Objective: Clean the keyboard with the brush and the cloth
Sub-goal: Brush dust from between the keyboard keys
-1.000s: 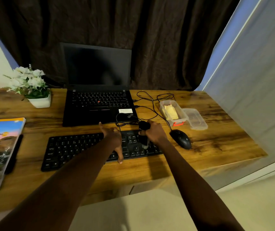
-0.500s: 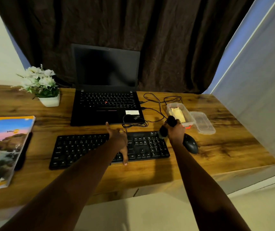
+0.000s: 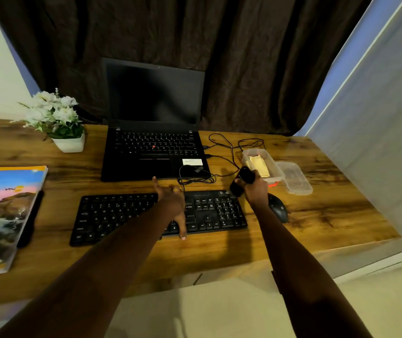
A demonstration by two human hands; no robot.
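A black keyboard (image 3: 112, 215) lies on the wooden desk (image 3: 219, 250) in front of me. My left hand (image 3: 173, 203) rests flat on its middle, fingers spread, thumb at the front edge. My right hand (image 3: 256, 189) is closed around a black brush (image 3: 241, 180), held just above the keyboard's far right corner. A yellow cloth (image 3: 258, 165) lies folded in a clear plastic box (image 3: 274, 172) right behind that hand.
A black mouse (image 3: 279, 211) sits right of the keyboard, under my right wrist. An open laptop (image 3: 153, 132) stands behind, with loose cables (image 3: 229, 147) beside it. The box's lid (image 3: 295, 180), a flower pot (image 3: 66, 135) and a book (image 3: 2, 215) are also on the desk.
My right hand has lifted the brush off the keyboard's right keys and carried it back and right, toward the plastic box. The left hand has stayed on the keyboard.
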